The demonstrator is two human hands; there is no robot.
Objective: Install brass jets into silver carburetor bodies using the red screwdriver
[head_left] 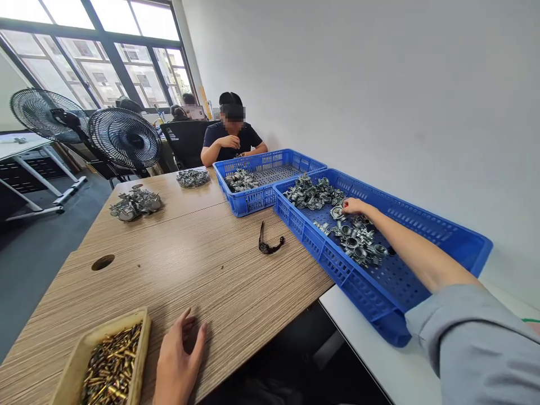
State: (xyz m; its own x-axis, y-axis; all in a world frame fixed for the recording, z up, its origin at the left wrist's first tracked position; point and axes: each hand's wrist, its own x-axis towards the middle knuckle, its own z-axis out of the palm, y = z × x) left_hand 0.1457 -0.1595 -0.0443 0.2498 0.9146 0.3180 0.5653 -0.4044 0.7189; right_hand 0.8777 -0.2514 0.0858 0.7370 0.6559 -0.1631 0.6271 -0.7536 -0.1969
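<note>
My right hand (355,207) reaches into the nearer blue crate (363,281), its fingers closed on the edge of a grey metal carburetor body (337,213). Around it in the crate lie several more carburetor bodies, in one heap (310,193) at the far end and another heap (360,242) closer to me. My left hand (179,354) rests at the table's near side with thumb and fingers apart, holding nothing. Just left of it stands a yellowish tray (145,332) full of small brass-coloured pins or jets (113,365).
A black wristwatch (265,247) lies mid-table (181,253). A second blue crate (253,199) stands beyond, partly filled with metal parts. Two piles of parts (137,203) (193,178) sit at the far left. Another person (232,135) sits at the far end. Fans (125,138) stand left.
</note>
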